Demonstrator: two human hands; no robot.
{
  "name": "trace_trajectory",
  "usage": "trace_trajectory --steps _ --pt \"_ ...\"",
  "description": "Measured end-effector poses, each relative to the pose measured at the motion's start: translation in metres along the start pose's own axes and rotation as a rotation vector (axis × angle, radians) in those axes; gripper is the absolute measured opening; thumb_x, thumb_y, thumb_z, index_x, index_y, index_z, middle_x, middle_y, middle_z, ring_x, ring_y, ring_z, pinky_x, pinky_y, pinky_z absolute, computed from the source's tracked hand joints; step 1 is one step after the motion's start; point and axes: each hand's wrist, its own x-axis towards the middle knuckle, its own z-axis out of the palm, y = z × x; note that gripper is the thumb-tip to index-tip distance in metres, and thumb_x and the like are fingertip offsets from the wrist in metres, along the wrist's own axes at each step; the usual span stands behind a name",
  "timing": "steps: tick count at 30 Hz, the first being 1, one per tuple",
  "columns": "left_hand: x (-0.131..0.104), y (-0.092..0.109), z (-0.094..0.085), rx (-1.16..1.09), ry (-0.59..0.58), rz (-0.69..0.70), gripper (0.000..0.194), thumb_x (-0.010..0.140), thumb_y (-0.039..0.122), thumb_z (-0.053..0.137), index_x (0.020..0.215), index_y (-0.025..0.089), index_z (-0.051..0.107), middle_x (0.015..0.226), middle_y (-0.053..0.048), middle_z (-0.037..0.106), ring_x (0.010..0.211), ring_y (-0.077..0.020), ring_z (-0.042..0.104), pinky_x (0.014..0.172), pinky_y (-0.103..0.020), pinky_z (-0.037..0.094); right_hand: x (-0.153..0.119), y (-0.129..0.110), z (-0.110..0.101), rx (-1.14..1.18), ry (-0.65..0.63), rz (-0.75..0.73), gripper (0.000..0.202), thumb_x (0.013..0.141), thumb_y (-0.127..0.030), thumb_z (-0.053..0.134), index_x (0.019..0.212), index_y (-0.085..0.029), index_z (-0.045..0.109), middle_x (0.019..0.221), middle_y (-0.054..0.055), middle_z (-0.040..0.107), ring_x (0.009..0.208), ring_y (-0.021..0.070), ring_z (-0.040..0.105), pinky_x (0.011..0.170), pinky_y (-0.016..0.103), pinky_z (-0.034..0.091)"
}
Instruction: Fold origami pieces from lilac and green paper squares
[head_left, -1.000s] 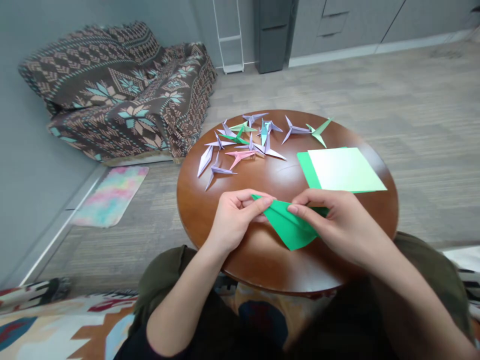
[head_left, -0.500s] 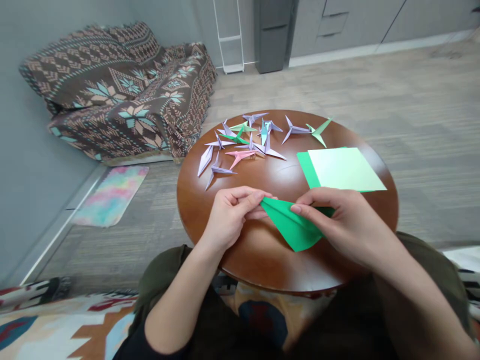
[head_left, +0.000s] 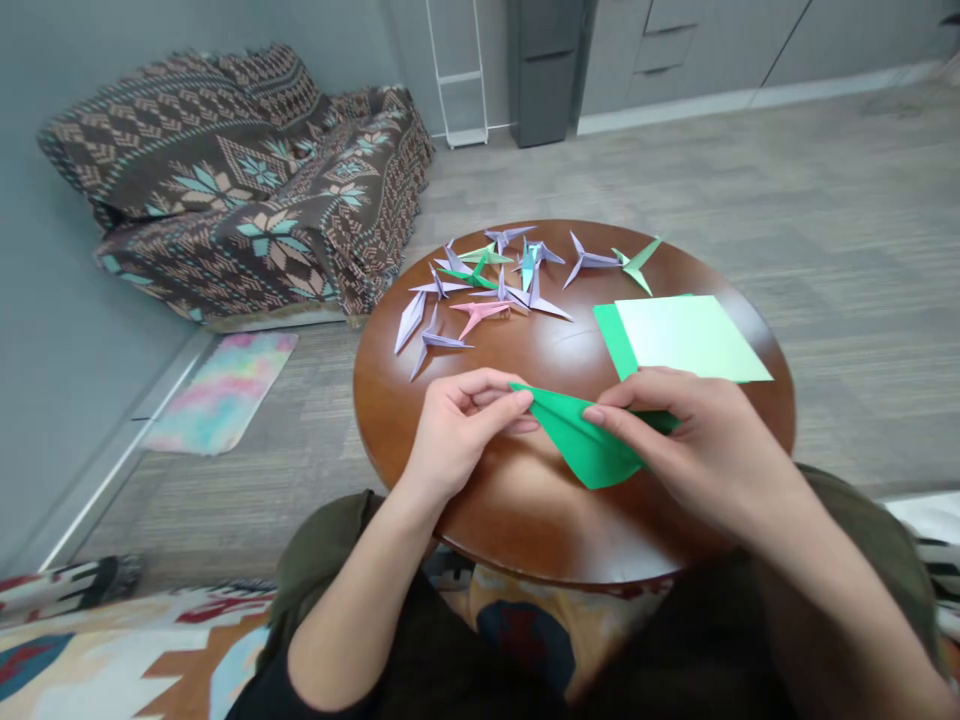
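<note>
A folded sheet of green paper point(head_left: 600, 455) is held between my two hands, above the near half of the round wooden table point(head_left: 517, 530). My left hand point(head_left: 469, 425) pinches its pointed left corner between thumb and fingers. Farther right, my right hand point(head_left: 675, 425) grips the upper edge, its thumb on the front and its fingers partly hidden behind. One corner of the paper hangs downward. Beyond my right hand lies a stack of pale green sheets point(head_left: 694, 335) over darker green ones point(head_left: 616, 340).
Several folded paper figures in purple, green and pink point(head_left: 480, 315) lie at the table's far left. Two more, purple point(head_left: 589, 260) and light green point(head_left: 639, 265), lie at the far edge. A covered sofa point(head_left: 262, 200) stands beyond, left.
The green paper's left corner has risen slightly and sticks out a little past my left thumb. Its hanging corner is slightly higher. My right hand has shifted slightly to the right.
</note>
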Motion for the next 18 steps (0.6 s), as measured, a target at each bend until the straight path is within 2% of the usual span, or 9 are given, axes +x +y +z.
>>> trace_trajectory --steps 8,18 --pt "0.0000 -0.0002 0.0019 0.008 0.020 -0.005 0.015 0.076 0.025 0.091 0.084 0.017 0.082 0.076 0.000 0.080 0.069 -0.0128 0.077 0.070 -0.022 0.068 0.0004 -0.0022 -0.0003 -0.006 0.001 -0.028 0.021 0.095 -0.027 0.067 0.076 -0.023 0.073 0.073 0.000 0.076 0.066 0.0195 0.067 0.065 0.034 0.045" --pt "-0.0005 -0.0033 0.0012 0.034 0.032 0.049 0.007 0.081 0.025 0.088 0.082 0.019 0.083 0.077 0.001 0.080 0.068 -0.0102 0.075 0.069 -0.018 0.066 0.0008 -0.0046 0.0002 -0.005 -0.036 -0.022 0.025 0.097 -0.026 0.065 0.074 -0.023 0.072 0.068 -0.002 0.073 0.062 0.0162 0.064 0.063 0.033 0.041"
